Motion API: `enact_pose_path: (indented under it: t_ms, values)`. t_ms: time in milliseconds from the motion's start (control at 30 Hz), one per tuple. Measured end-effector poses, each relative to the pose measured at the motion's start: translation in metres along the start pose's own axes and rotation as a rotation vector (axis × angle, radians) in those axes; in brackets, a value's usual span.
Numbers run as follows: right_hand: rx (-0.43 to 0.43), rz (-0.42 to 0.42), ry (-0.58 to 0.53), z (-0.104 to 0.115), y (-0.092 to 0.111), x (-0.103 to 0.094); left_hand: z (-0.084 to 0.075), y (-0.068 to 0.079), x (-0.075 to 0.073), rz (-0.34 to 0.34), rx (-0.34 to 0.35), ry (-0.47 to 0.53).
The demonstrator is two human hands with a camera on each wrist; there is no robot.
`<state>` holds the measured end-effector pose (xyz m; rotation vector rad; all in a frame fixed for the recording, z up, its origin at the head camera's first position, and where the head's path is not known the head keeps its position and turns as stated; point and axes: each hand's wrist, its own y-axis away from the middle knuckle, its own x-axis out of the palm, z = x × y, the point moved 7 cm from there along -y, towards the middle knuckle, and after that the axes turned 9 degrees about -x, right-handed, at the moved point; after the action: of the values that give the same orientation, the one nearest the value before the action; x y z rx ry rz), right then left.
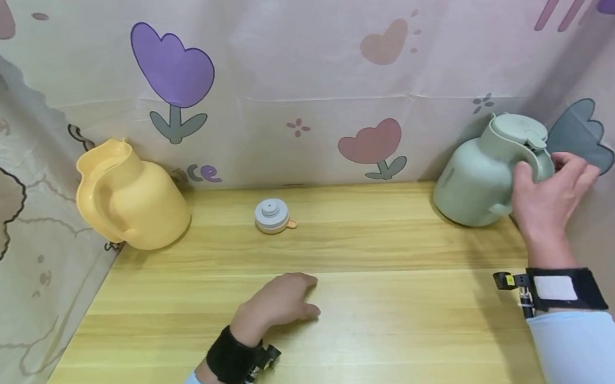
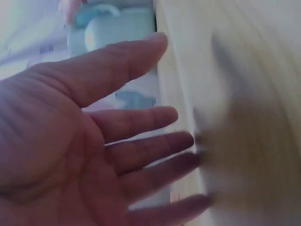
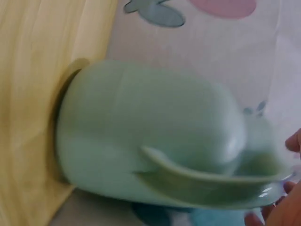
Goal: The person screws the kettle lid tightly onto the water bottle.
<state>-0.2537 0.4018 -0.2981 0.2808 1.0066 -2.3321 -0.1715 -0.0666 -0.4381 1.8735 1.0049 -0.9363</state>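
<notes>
A green thermos jug [image 1: 470,176] with its lid on stands at the right back of the wooden table. My right hand [image 1: 548,201] is at the upper part of its handle [image 3: 202,181], thumb on one side and fingers on the other. In the right wrist view the thumb [image 3: 294,141] shows a gap from the handle. My left hand [image 1: 280,305] hovers over the middle of the table, palm facing sideways and fingers spread, holding nothing. The nearest thing to it is a round grey stopper [image 1: 272,215] with an orange tab, lying further back.
A yellow jug [image 1: 150,207] without a lid stands at the left back, its handle toward the front left. Behind the wooden table [image 1: 380,340] and along its sides hangs a pale printed cloth [image 1: 278,53] with flowers and hearts.
</notes>
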Motion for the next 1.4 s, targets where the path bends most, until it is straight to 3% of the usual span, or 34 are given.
enact_pose_path:
  t_ms: [100,167,267,367,467,567,767,967,1167,1267,1400]
  values:
    - [-0.18,-0.114,-0.018,0.025,0.017,-0.009,0.022,0.005,-0.017,-0.048,-0.047,0.083]
    - [-0.274,-0.147,-0.047,0.04,0.031,-0.01,0.04,0.011,-0.032,-0.104,-0.101,0.13]
    - [-0.324,-0.098,-0.099,0.055,0.055,0.001,0.071,0.022,-0.059,-0.215,-0.173,0.168]
    - [-0.351,0.019,-0.138,0.059,0.079,0.022,0.102,0.033,-0.085,-0.331,-0.23,0.191]
    - [-0.327,0.154,-0.166,0.062,0.103,0.043,0.13,0.044,-0.107,-0.435,-0.277,0.201]
    - [-0.24,0.298,-0.201,0.058,0.123,0.065,0.155,0.055,-0.121,-0.52,-0.317,0.215]
    - [-0.086,0.518,-0.238,0.049,0.156,0.101,0.19,0.083,-0.146,-0.693,-0.41,0.259]
    - [-0.046,0.629,-0.218,0.045,0.172,0.117,0.212,0.12,-0.178,-0.99,-0.582,0.323]
    - [-0.033,0.712,-0.23,0.045,0.179,0.125,0.225,0.144,-0.201,-1.326,-0.659,0.395]
    - [-0.052,0.751,-0.242,0.047,0.182,0.128,0.236,0.147,-0.208,-1.37,-0.731,0.483]
    - [-0.077,0.794,-0.257,0.05,0.187,0.131,0.254,0.143,-0.214,-1.265,-0.806,0.62]
